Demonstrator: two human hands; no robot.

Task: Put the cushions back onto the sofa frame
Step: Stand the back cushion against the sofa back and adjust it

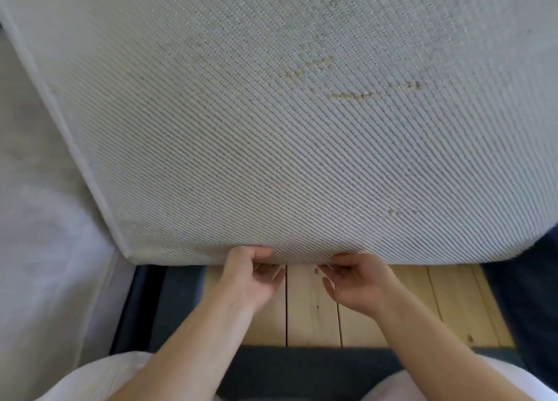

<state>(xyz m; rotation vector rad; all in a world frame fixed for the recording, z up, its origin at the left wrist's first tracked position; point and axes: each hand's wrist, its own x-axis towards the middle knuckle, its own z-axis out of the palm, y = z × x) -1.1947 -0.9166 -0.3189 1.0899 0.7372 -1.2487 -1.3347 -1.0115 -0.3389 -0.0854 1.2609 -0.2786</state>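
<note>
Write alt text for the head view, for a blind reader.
The left hand and right hand grip the near edge of a large ribbed grey cushion, held over the sofa frame's wooden slats. Pale upholstery lies on the left.

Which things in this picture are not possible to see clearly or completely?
Head view.
Cut off by the top and right edges: large grey ribbed fabric cushion.
Mostly hidden under it: pale wooden slats.
Blurred: fingers of the left hand and right hand gripping its near edge.
Too blurred to identify: brown marks on it.
</note>
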